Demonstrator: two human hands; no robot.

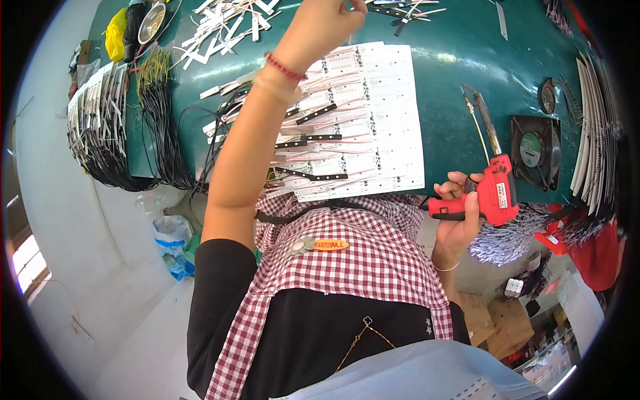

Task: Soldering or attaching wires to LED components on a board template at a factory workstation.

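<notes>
My right hand is wrapped around the handle of a red and black soldering gun, whose metal tip and thin feed tube point toward the far side. Stretched across the table, my left hand is at the top edge of the view. Its fingers look curled together, partly cut off, and what they hold cannot be made out. Below it lie white printed sheets bearing several black LED strips with thin pale-red wires. More black strips lie just right of my left hand.
A pile of white strips lies at the far left on the green table. Bundled black cables and strips hang over the left edge. A black fan stands right of the soldering gun, near more bundled wires.
</notes>
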